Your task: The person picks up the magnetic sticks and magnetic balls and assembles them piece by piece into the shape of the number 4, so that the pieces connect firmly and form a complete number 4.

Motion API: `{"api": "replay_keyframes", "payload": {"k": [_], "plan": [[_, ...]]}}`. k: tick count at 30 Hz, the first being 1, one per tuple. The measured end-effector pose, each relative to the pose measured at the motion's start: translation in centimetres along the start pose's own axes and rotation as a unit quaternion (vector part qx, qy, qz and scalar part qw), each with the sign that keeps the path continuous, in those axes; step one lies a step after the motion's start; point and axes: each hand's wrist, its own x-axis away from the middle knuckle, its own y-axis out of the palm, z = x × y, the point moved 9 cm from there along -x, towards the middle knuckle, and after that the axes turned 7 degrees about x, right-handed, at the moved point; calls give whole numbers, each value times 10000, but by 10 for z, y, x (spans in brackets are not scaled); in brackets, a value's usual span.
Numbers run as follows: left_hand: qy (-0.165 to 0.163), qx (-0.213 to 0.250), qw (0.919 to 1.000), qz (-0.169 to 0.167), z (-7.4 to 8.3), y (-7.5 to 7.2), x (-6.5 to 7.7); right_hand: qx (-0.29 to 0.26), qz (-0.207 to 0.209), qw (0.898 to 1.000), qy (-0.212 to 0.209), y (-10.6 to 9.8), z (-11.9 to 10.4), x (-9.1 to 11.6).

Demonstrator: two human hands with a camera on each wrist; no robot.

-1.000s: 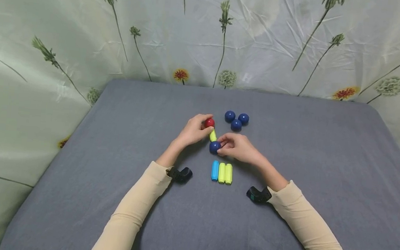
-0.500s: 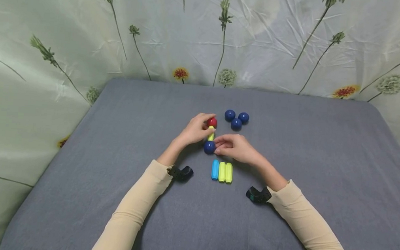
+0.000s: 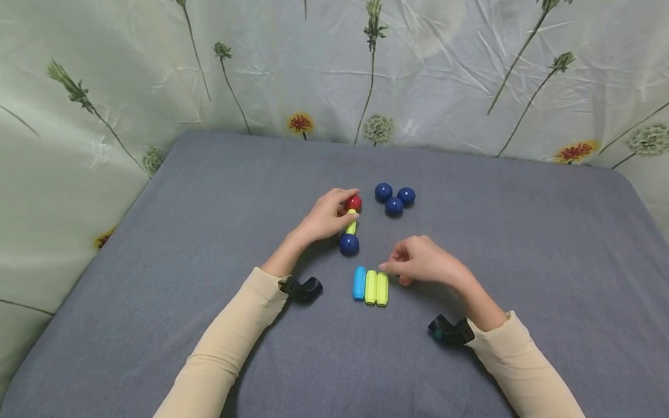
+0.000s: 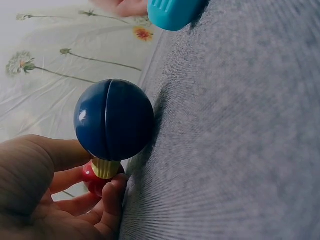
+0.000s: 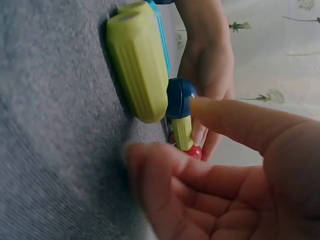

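In the head view my left hand (image 3: pixel 328 214) holds a small piece joined in a line: a red ball (image 3: pixel 354 202) at the far end, a yellow rod (image 3: pixel 351 226) in the middle, a blue ball (image 3: pixel 349 245) nearest me. Its thumb is by the rod and its fingers curve round the red ball. The blue ball (image 4: pixel 114 120) fills the middle of the left wrist view. My right hand (image 3: pixel 422 260) hovers over the far end of two loose yellow rods (image 3: pixel 382 289), fingers loosely bent and holding nothing. A light-blue rod (image 3: pixel 359 283) lies beside them.
Beyond the hands, three blue balls (image 3: pixel 394 206) sit grouped on the grey cloth-covered table (image 3: pixel 223 179). A flower-printed curtain (image 3: pixel 443 59) hangs behind the table and along its left side. Black straps with small devices (image 3: pixel 302 290) are on both wrists.
The joined piece has swung to point nearly straight toward me, its blue end moving left. My right hand has let go of the blue ball and moved right and nearer, toward the yellow rods.
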Motion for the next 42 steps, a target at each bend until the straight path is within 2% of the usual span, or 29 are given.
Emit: {"api": "replay_keyframes", "payload": {"k": [4, 9, 17, 26, 33, 42], "plan": [[44, 27, 10000, 11, 1, 0, 0, 359, -232, 9990, 98, 7, -2, 5], [46, 70, 10000, 28, 2, 0, 1, 600, -223, 9976, 248, 10, -6, 9], [24, 95, 10000, 9, 2, 0, 1, 1024, 218, 9945, 32, 9, -18, 12], [44, 80, 10000, -4, 1, 1, 1, 1603, 846, 9830, 303, -2, -11, 10], [84, 55, 9999, 23, 1, 2, 0, 1519, 1369, 9787, -156, -11, -8, 3], [93, 53, 9999, 58, 0, 1, 2, 1411, 1785, 9703, -824, -15, -21, -7]]}}
